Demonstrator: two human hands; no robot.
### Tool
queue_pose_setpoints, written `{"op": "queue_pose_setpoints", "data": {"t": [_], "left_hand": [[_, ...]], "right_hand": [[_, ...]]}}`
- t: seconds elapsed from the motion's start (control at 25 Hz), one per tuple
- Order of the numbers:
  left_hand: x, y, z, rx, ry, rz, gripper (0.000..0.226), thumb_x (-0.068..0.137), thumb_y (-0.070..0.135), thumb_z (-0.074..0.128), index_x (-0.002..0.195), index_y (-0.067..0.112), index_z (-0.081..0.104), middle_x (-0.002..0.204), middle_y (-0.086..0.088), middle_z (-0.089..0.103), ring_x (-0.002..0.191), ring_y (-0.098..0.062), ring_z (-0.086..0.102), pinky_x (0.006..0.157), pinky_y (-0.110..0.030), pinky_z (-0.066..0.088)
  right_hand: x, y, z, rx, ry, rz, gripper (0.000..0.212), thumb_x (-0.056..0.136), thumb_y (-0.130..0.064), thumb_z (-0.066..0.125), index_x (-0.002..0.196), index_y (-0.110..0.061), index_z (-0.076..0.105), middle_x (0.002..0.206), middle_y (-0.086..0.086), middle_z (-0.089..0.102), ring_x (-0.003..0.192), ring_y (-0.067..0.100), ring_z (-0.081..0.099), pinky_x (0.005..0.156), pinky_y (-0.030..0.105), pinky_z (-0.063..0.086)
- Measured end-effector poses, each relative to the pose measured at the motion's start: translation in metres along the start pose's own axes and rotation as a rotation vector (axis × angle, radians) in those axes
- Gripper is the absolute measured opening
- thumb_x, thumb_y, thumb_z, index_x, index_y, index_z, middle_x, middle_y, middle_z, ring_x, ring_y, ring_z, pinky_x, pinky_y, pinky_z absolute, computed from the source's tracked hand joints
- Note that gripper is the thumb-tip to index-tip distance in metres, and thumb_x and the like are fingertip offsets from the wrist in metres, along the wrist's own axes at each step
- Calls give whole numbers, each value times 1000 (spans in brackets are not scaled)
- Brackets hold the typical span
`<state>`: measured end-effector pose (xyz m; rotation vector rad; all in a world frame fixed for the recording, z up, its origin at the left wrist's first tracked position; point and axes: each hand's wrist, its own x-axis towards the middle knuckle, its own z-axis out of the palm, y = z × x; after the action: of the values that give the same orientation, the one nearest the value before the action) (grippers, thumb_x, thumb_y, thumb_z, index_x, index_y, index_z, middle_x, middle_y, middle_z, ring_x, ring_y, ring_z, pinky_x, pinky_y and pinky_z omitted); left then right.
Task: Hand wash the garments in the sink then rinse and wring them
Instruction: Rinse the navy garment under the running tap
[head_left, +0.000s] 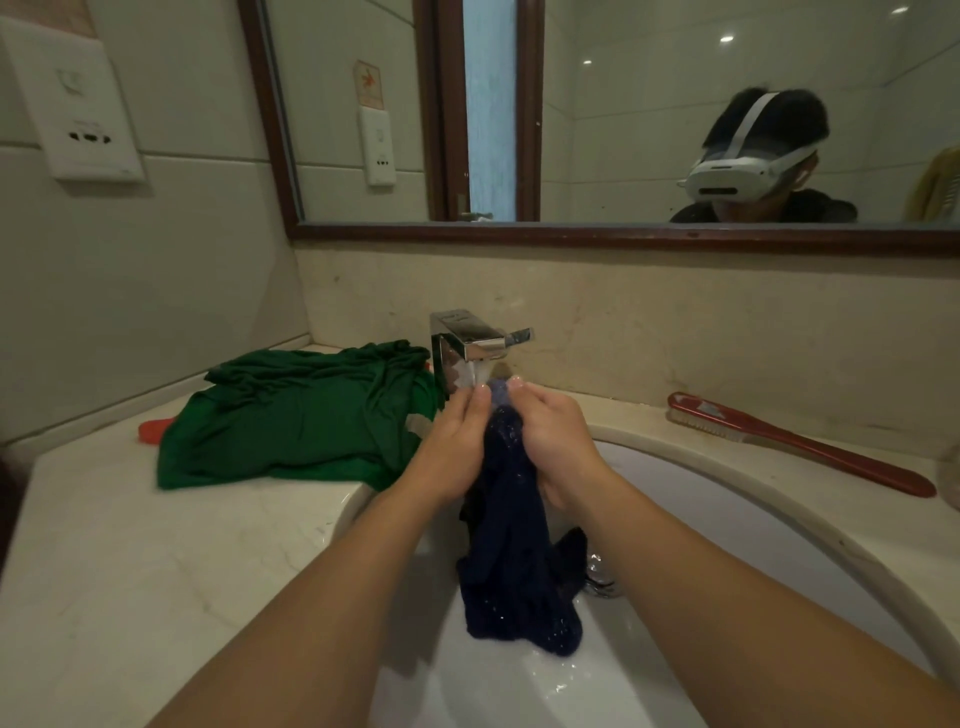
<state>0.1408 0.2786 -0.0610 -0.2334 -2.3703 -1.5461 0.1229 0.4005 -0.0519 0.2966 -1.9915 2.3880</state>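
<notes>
A wet dark navy garment (511, 551) hangs from both hands down into the white sink (737, 499). My left hand (454, 447) and my right hand (553, 436) grip its bunched top from either side, directly under the chrome faucet (467, 340). Water runs from the spout onto the fabric between my fingers. The garment's lower end rests on the basin floor beside the drain (602, 584). A green garment (306, 415) lies crumpled on the counter left of the faucet.
A red scrub brush (795, 441) lies on the counter at the right. A small red object (153, 430) peeks from under the green garment. The marble counter (156, 571) spreads to the left. A mirror hangs above the backsplash, a wall socket at the left.
</notes>
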Motion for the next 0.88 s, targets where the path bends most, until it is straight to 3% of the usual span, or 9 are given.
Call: {"op": "queue_pose_setpoints", "data": {"t": [0.12, 0.2, 0.32, 0.4, 0.48, 0.68, 0.8, 0.88], "left_hand": [[2, 0, -1, 9, 55, 32, 39, 109, 45, 31, 112, 17, 59, 101, 5, 61, 94, -6, 58, 80, -17, 42], [6, 0, -4, 106, 160, 38, 31, 109, 37, 38, 98, 18, 59, 88, 5, 59, 82, -9, 56, 66, -14, 38], [14, -6, -12, 122, 351, -18, 34, 108, 34, 45, 85, 14, 62, 79, 0, 62, 76, -17, 59, 62, -26, 39], [18, -12, -15, 82, 414, -54, 43, 108, 37, 44, 86, 7, 65, 79, -8, 67, 77, -24, 63, 65, -37, 46], [18, -13, -14, 84, 420, -22, 43, 108, 37, 44, 88, 6, 66, 79, -9, 68, 76, -23, 64, 67, -39, 47], [13, -7, -11, 107, 346, 86, 23, 104, 36, 53, 94, 20, 66, 81, 10, 64, 73, 0, 59, 59, -11, 39], [11, -8, -6, 123, 252, 98, 25, 100, 44, 57, 100, 23, 70, 85, 9, 69, 78, -3, 63, 66, -17, 44], [10, -8, -6, 114, 200, 118, 26, 101, 46, 56, 102, 26, 73, 86, 8, 72, 80, -7, 66, 70, -24, 48]], "right_hand": [[6, -2, -7, -13, 15, -24, 35, 109, -31, 50, 106, -7, 76, 99, 15, 78, 97, 33, 75, 93, 51, 59], [9, -1, -9, -197, 48, -81, 41, 109, -34, 50, 98, -3, 73, 90, 16, 75, 88, 34, 72, 87, 48, 58], [2, 6, -9, -381, 1, -98, 35, 107, -39, 52, 102, -12, 73, 94, 6, 74, 89, 23, 68, 85, 38, 52], [-8, 13, -11, -458, -140, -10, 33, 102, -52, 57, 107, -22, 69, 99, -3, 74, 93, 14, 69, 84, 34, 54], [-15, 20, -9, -538, -236, -16, 27, 102, -52, 57, 103, -26, 66, 94, -9, 71, 88, 9, 68, 76, 29, 52], [-9, 9, 0, -335, -4, -75, 22, 107, -42, 51, 111, -23, 62, 102, -1, 69, 95, 16, 66, 79, 32, 52], [-4, 9, 0, -210, 59, -50, 26, 108, -40, 50, 119, -20, 62, 109, 1, 70, 102, 17, 67, 89, 36, 56], [-3, 10, -2, -203, 84, -59, 25, 107, -39, 53, 120, -19, 62, 109, 0, 70, 101, 16, 68, 87, 34, 56]]}}
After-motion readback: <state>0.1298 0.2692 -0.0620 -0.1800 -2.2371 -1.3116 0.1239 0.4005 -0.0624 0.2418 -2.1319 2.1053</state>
